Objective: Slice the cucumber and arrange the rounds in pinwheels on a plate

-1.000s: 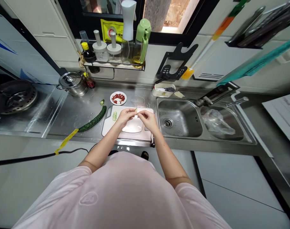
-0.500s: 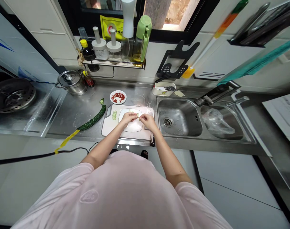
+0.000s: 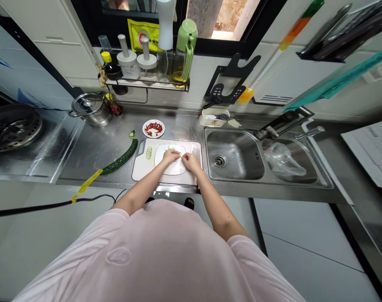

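Note:
My left hand (image 3: 171,156) and my right hand (image 3: 191,161) meet over a white square plate (image 3: 175,169), fingertips pinched on a small pale green slice (image 3: 180,154), apparently cucumber. The plate lies on a pale cutting board (image 3: 142,170). Some slices (image 3: 171,147) show at the plate's far edge, behind my left hand. A short row of cucumber slices (image 3: 149,152) rests on the board's left part. Left of the board lies a long dark green cucumber (image 3: 121,160), with a cut end piece (image 3: 132,134) beyond it.
A small plate of chopped red pieces (image 3: 153,128) stands behind the board. To the right is a double sink (image 3: 237,157) with a plastic bag (image 3: 283,159). A lidded pot (image 3: 92,110) stands back left, under a shelf of bottles and jars (image 3: 146,84).
The view has shifted slightly. My hands stay together over the plate, a little lower, and more of the slices at its far edge shows.

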Demonstrator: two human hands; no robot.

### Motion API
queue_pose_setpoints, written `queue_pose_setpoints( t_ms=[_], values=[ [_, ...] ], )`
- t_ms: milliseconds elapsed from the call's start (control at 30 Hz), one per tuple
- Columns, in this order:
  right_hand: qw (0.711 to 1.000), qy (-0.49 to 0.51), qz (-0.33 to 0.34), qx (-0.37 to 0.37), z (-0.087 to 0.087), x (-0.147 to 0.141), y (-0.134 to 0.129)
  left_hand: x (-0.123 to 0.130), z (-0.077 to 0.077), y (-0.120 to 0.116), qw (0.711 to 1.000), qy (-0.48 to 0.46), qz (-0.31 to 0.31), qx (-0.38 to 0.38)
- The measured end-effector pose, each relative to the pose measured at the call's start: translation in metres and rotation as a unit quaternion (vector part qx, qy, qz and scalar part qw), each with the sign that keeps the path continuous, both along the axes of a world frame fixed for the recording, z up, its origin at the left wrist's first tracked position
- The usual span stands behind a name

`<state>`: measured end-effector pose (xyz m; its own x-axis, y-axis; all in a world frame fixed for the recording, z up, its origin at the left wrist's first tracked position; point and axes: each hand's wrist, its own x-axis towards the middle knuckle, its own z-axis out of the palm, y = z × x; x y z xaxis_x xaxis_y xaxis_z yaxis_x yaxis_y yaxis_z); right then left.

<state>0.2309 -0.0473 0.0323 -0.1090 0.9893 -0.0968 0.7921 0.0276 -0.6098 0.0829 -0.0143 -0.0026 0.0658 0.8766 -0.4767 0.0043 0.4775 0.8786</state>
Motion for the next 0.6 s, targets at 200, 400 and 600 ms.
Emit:
queue_pose_setpoints(
  t_ms=[200, 400, 600],
  values=[
    [0.997, -0.076, 0.002, -0.027, -0.002, -0.002, 0.002, 0.003, -0.007, 0.007, 0.993, 0.105, -0.039, 0.033],
    [0.989, -0.146, 0.015, -0.020, -0.007, -0.004, -0.001, 0.005, -0.005, 0.006, 0.960, 0.254, -0.086, 0.084],
    [0.986, -0.165, 0.021, 0.001, -0.012, -0.003, -0.004, 0.004, 0.006, -0.001, 0.931, 0.317, -0.108, 0.144]
  ],
)
